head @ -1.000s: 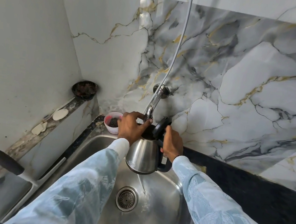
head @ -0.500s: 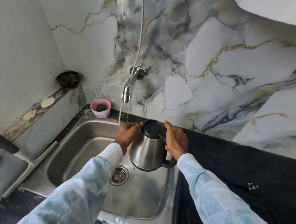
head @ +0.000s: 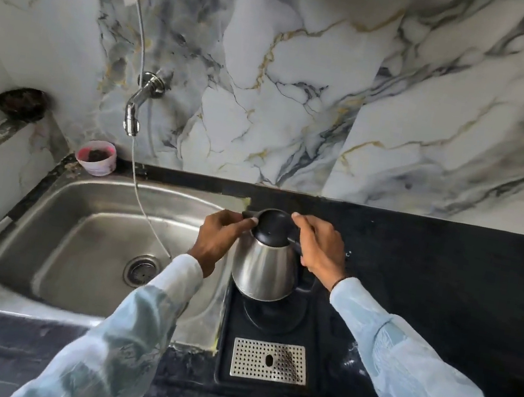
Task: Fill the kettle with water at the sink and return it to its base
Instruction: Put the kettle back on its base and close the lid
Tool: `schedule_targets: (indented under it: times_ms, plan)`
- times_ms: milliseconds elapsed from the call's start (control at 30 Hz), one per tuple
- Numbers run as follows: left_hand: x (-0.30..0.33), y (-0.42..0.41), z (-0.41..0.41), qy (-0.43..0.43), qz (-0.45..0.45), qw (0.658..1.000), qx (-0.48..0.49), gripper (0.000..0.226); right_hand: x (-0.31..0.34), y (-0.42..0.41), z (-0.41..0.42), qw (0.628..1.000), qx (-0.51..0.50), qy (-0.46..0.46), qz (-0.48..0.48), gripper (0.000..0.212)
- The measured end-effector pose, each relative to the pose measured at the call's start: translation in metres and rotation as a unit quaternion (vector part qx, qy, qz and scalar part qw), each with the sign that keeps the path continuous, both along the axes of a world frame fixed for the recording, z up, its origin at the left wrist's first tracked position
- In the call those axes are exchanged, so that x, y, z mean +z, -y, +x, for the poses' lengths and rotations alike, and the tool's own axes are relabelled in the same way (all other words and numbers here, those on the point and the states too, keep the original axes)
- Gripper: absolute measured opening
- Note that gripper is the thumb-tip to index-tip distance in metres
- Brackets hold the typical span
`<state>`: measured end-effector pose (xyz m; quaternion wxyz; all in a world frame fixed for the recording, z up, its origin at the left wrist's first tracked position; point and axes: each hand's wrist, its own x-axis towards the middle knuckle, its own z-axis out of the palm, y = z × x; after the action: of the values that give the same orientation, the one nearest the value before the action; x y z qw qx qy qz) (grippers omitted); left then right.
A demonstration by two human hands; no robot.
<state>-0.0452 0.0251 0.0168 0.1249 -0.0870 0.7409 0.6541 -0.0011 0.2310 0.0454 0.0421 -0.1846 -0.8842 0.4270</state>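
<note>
Over the black counter [head: 447,279], at 3 o'clock from the steel sink [head: 46,270], I see the kettle [head: 265,269] held above its round base [head: 273,315]; whether the two touch, I cannot tell. My left hand [head: 217,241] sits at 9 o'clock of the kettle, fingertips pinching the edge of the black lid [head: 274,229] near the spout. My right hand [head: 319,248] sits at 3 o'clock, fingers curled closed around the handle, thumb reaching onto the lid. The kettle body stands upright. At 6 o'clock from the base, a perforated metal grille [head: 269,360] lies in the same black tray. At 10 o'clock from the kettle, the wall tap [head: 137,110] releases a thin stream of water into the sink. A pink cup [head: 97,158] stands at the sink's 12 o'clock rim.
</note>
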Motion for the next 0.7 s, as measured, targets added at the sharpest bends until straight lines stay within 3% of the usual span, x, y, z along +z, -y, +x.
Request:
schedule_targets:
  times_ms: [167, 267, 467, 700]
  plan:
    - [-0.020, -0.022, 0.031, 0.034, 0.001, 0.999, -0.011, 0.039, -0.024, -0.020, 0.030, 1.000, 0.006, 0.004, 0.012, 0.051]
    - [-0.024, -0.025, 0.039, 0.019, -0.003, 1.000, 0.009, 0.052, -0.028, -0.021, 0.039, 1.000, 0.010, -0.002, 0.018, 0.065]
    - [-0.021, -0.027, 0.044, -0.002, -0.041, 0.999, 0.000, 0.054, -0.027, -0.028, 0.042, 0.995, 0.059, 0.041, 0.076, 0.047]
    - [-0.028, -0.030, 0.050, 0.018, -0.073, 0.997, -0.022, 0.063, -0.024, -0.030, 0.047, 0.985, 0.089, 0.092, 0.116, 0.064]
